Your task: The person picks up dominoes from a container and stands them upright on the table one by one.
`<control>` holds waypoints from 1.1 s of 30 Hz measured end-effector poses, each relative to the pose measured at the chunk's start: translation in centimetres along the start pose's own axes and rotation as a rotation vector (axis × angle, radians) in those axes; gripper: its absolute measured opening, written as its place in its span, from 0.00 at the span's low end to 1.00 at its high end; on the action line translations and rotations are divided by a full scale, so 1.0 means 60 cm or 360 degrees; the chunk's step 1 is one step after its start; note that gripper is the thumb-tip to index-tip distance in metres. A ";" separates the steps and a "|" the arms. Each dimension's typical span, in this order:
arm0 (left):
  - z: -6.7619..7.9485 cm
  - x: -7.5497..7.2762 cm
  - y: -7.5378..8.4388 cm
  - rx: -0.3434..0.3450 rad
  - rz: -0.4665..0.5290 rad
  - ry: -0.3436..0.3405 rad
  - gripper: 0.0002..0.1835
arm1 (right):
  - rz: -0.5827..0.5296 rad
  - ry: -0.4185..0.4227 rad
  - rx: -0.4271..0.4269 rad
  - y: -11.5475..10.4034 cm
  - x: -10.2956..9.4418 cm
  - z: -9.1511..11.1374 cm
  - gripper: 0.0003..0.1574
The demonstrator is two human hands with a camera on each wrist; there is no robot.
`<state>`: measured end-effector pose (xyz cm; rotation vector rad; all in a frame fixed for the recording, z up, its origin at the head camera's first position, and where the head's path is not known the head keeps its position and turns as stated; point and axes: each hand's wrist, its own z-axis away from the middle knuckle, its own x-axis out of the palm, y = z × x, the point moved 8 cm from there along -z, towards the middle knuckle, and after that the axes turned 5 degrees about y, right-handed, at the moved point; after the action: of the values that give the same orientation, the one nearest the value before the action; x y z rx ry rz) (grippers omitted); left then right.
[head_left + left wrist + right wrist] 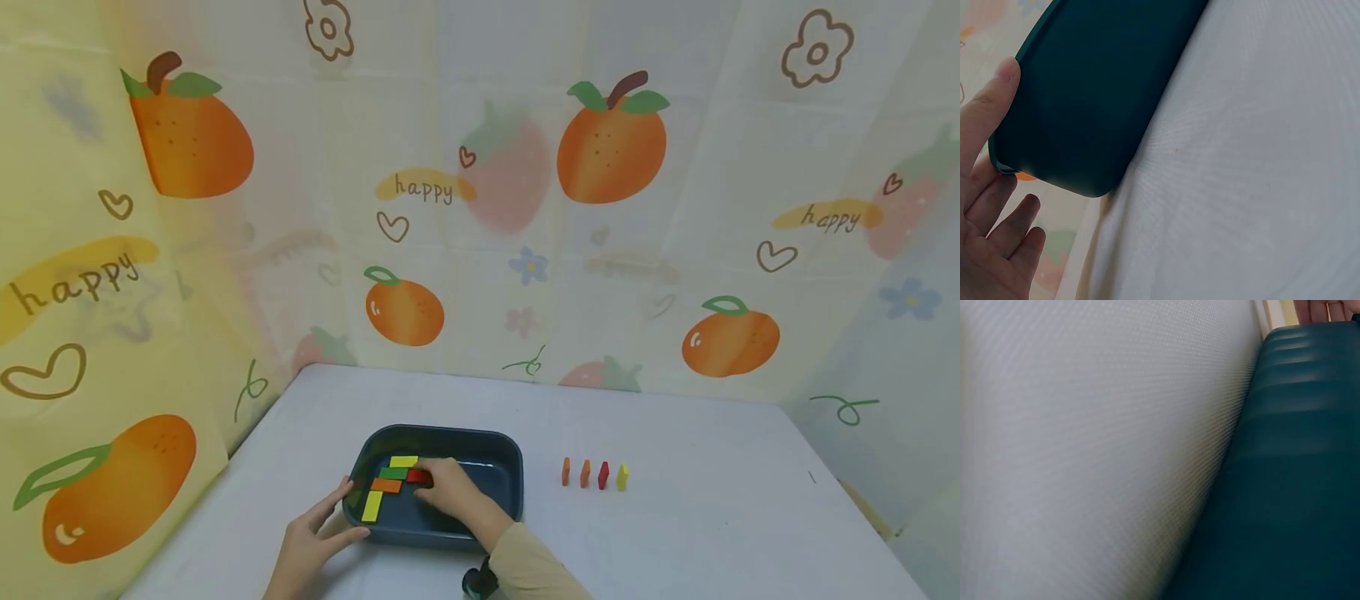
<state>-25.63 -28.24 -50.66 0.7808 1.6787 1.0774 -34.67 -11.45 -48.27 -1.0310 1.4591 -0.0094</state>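
A dark teal tray [442,537] with rounded corners stands on the table. At its left end my left hand [311,533] grips the rim, thumb on the near side and fingertips on the left wall; the left wrist view shows the thumb [997,94] against the tray wall [1091,106]. Inside the tray my right hand [452,492] reaches down and pinches a red domino [417,476], partly covered by the fingers. Beside it lie flat a yellow domino [403,461], a green domino [393,473], an orange domino [386,485] and another yellow domino [372,507].
Right of the tray, several dominoes stand upright in a row: two orange, a red domino [603,475] and a yellow domino [622,477]. A white cloth covers the table [675,533]. A fruit-printed curtain [480,275] hangs behind and at the left.
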 end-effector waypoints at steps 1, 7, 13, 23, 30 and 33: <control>0.000 0.000 0.001 -0.0001 -0.0001 0.0001 0.39 | 0.0009 -0.0017 -0.0007 -0.001 0.001 0.000 0.19; 0.001 0.001 0.004 0.0001 0.0008 0.0000 0.39 | 0.0040 -0.0058 -0.0030 -0.002 0.003 0.002 0.14; 0.003 0.001 0.002 -0.0006 0.0021 0.0002 0.38 | 0.0146 -0.0065 -0.0011 0.000 0.007 0.003 0.12; 0.000 0.003 -0.001 -0.0056 0.0009 -0.0011 0.40 | 0.0178 0.0003 0.0019 -0.002 -0.004 0.007 0.12; -0.001 0.002 -0.002 -0.0033 0.0019 -0.0003 0.39 | 0.0214 0.0002 0.0024 -0.003 -0.002 0.007 0.14; 0.000 0.002 -0.001 -0.0030 0.0020 -0.0004 0.39 | 0.0297 0.0001 0.0002 -0.005 -0.001 0.008 0.14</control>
<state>-25.69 -28.15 -50.77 0.7810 1.6613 1.0991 -34.11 -11.34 -48.17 -0.8905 1.5507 0.1230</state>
